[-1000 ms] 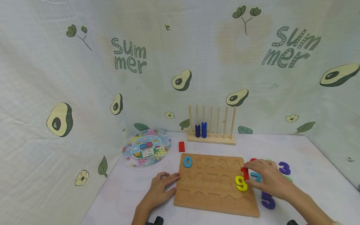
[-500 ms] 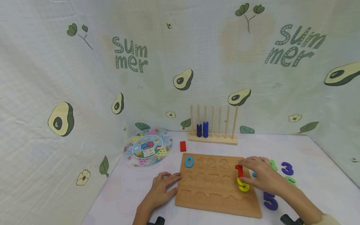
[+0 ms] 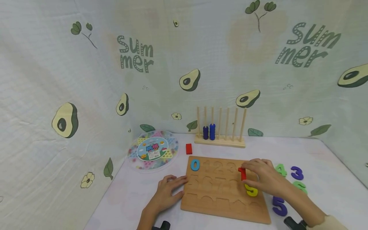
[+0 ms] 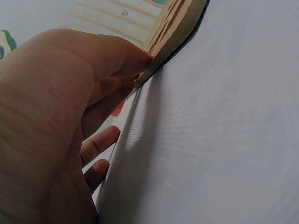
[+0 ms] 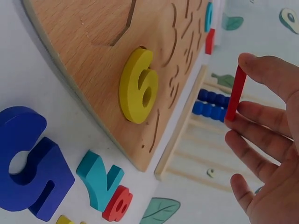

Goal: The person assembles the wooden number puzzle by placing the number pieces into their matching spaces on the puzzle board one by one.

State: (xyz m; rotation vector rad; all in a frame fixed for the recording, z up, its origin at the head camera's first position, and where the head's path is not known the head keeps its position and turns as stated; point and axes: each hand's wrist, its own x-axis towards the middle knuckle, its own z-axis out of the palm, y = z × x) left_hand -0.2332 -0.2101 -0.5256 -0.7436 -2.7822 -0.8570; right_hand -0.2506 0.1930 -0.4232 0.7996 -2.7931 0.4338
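Fingers of the right hand pinch a flat red wooden number 1, holding it upright above the right part of the rectangular wooden number puzzle board, just over the yellow wooden 9 lying on that board. Left hand lies with fingers relaxed and spread, its tips against the board's left edge on the white tabletop. A blue 0 sits in its slot; a purple 5 lies beside the board
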